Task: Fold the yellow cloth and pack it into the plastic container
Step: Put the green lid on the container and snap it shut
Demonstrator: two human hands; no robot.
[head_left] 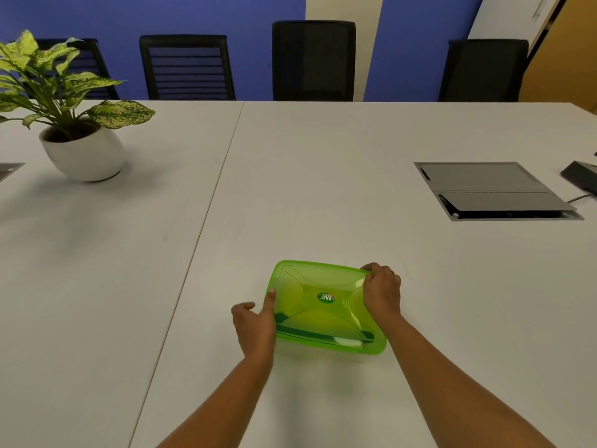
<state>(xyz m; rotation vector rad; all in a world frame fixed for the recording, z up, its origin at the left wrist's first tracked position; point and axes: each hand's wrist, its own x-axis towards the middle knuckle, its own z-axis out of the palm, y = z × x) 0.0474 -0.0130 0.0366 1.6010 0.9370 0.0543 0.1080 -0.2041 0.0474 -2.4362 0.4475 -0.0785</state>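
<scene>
The container [329,345] stands on the table [307,189], close to the person and right of the seam [206,221] between the two tabletops. Its green lid [310,282] is on, with a round sticker [325,298] at its centre. A yellowish tint shows through the lid; the cloth itself cannot be made out.

Right hand [381,294]: fingers curled over the far right corner of the lid, gripping its rim.

Left hand [255,328]: at the left edge of the container. One straight digit lies against the lid's left rim. The other digits are loosely curled beside the container and hold nothing.

Both forearms reach in from the near edge, one on each side of the container.

Surroundings:
- A potted plant [64,85] in a white pot [84,153] stands far left, well apart.
- A grey cable hatch [484,179], set into the table, lies far right, with a dark device [581,176] at the frame edge beside it.
- Black chairs [187,66] line the far side against a blue wall [129,14].

Nothing lies between the hands and the container.
</scene>
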